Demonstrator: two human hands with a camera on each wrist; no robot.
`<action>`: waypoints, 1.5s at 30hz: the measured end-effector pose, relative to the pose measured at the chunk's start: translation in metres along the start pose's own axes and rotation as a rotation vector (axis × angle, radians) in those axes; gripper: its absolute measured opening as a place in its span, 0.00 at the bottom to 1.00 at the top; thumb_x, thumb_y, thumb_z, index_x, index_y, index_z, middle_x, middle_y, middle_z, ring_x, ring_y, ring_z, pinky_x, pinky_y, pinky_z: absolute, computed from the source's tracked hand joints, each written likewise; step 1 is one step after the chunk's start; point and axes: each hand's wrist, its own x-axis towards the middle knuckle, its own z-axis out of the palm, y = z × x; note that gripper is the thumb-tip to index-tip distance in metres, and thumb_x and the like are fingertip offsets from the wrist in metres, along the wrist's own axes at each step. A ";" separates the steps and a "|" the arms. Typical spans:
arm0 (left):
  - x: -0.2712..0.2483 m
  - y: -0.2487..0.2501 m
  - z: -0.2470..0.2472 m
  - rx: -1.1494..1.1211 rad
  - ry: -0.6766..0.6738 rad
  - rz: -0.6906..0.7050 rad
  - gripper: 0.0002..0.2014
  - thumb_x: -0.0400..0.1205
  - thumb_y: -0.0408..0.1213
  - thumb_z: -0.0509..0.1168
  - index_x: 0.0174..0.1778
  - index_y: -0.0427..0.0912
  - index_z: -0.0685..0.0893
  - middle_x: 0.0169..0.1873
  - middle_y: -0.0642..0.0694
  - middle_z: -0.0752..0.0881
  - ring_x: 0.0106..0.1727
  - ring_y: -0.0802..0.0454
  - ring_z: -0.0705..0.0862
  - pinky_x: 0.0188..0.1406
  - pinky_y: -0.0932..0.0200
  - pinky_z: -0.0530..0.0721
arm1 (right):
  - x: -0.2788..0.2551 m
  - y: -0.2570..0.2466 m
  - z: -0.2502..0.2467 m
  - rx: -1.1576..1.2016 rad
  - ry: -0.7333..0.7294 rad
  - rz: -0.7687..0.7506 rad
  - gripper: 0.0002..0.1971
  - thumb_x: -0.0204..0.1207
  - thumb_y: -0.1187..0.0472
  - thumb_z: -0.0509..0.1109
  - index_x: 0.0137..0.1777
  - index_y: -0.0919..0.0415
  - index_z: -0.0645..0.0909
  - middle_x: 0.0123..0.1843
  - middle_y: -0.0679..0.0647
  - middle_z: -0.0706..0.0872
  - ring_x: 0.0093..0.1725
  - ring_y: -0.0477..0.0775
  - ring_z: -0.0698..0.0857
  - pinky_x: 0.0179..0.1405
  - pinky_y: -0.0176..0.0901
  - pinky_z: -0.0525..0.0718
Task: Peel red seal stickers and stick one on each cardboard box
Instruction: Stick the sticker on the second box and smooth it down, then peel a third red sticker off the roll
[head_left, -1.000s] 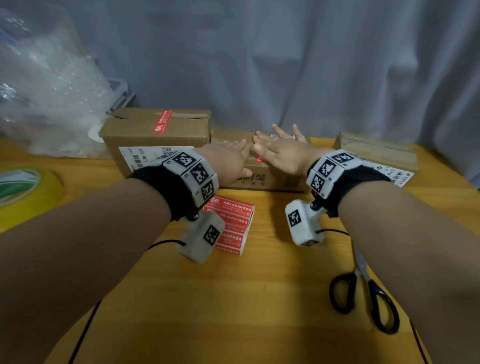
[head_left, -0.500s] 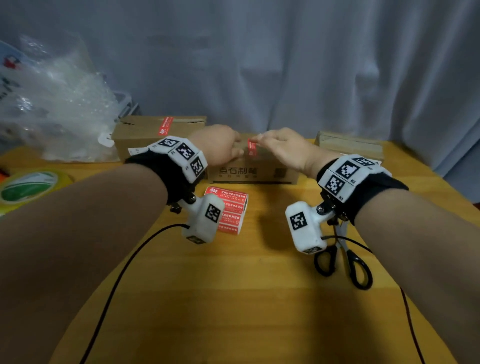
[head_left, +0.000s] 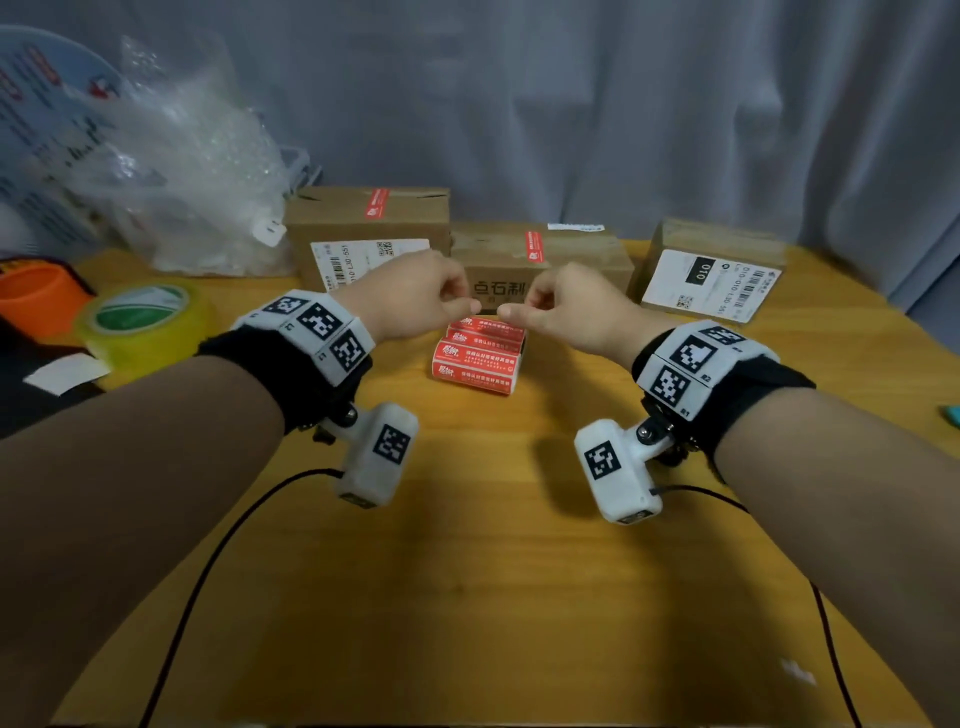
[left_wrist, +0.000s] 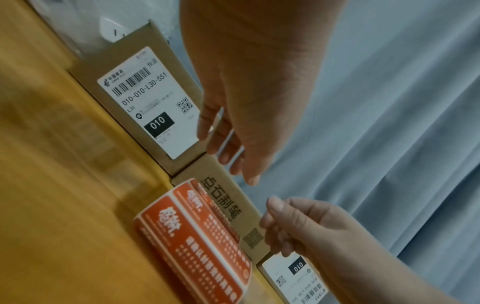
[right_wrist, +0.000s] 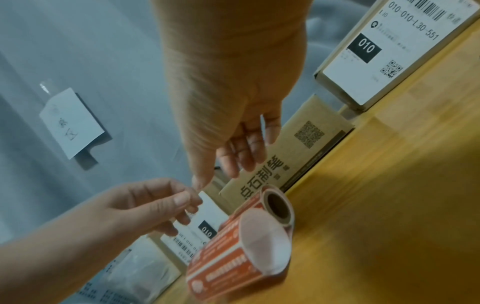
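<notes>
Three cardboard boxes stand in a row at the back of the table. The left box (head_left: 363, 228) and the middle box (head_left: 571, 260) each carry a red seal sticker (head_left: 533, 247) on top. On the right box (head_left: 722, 239) I see only a white shipping label. The roll of red stickers (head_left: 478, 353) lies in front of the middle box. My left hand (head_left: 467, 306) and right hand (head_left: 506, 312) hover just above the roll, thumbs nearly meeting. Their fingers are loosely curled with nothing visible in them, as the wrist views show for the left hand (left_wrist: 228, 148) and the right hand (right_wrist: 233, 156).
A yellow tape roll (head_left: 143, 322), an orange cup (head_left: 36, 299) and a white paper scrap (head_left: 65, 371) sit at the left. A bubble-wrap bag (head_left: 182, 192) fills the back left. Black cables (head_left: 208, 566) trail across the near table. A grey curtain hangs behind.
Both hands pressed flat on the middle box's top, then drew back toward me and down over the sticker roll, fingers curling. A red sticker now shows on the middle box.
</notes>
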 end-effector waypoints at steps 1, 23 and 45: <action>0.000 -0.001 0.001 0.039 -0.045 -0.083 0.20 0.81 0.56 0.59 0.49 0.41 0.83 0.45 0.45 0.84 0.49 0.47 0.83 0.38 0.59 0.74 | -0.001 -0.003 0.001 -0.061 -0.028 0.060 0.24 0.73 0.38 0.66 0.35 0.62 0.82 0.31 0.51 0.82 0.32 0.49 0.80 0.32 0.42 0.77; -0.006 -0.011 0.016 -1.078 0.168 -0.080 0.04 0.82 0.37 0.65 0.50 0.44 0.80 0.46 0.50 0.90 0.47 0.60 0.90 0.48 0.68 0.86 | -0.003 -0.007 0.006 0.878 0.117 0.123 0.09 0.75 0.71 0.69 0.55 0.65 0.79 0.47 0.53 0.88 0.47 0.49 0.88 0.48 0.38 0.88; 0.007 0.005 0.026 -1.001 0.271 -0.149 0.02 0.79 0.36 0.69 0.44 0.41 0.83 0.42 0.49 0.89 0.42 0.60 0.89 0.36 0.72 0.85 | 0.011 0.001 0.011 0.738 0.577 0.180 0.10 0.72 0.59 0.75 0.40 0.48 0.75 0.43 0.47 0.79 0.44 0.45 0.82 0.40 0.38 0.83</action>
